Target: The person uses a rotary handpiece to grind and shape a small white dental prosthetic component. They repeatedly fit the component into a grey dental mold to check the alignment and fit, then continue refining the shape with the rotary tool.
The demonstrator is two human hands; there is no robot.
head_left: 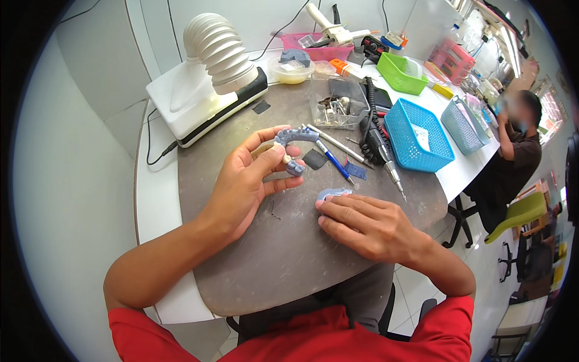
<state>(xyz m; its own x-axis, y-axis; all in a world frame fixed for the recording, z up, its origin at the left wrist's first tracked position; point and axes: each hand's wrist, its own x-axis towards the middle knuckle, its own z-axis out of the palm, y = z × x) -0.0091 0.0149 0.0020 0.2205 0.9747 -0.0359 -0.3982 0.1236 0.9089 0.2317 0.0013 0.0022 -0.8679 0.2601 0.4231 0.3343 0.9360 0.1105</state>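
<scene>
My left hand (250, 175) is raised above the grey-brown work mat, its thumb and fingers closed round a blue-grey dental model (295, 135). The model is a curved arch with moulded teeth. Pale cream tooth pieces (283, 154) show beside my thumb. On the mat to the right, my right hand (368, 226) has its fingertips closed on a second blue-grey dental model (333, 193), which is partly hidden under the fingers. A blue pen (335, 158) and a white pencil-like tool (341, 146) lie between and beyond the two hands.
A white machine with a ribbed hose (220, 54) stands at the back left. A clear box of small tools (339, 108), a corded handpiece (383, 154) and a blue basket (416, 136) sit to the right. Farther right, another person (515, 139) sits at the bench.
</scene>
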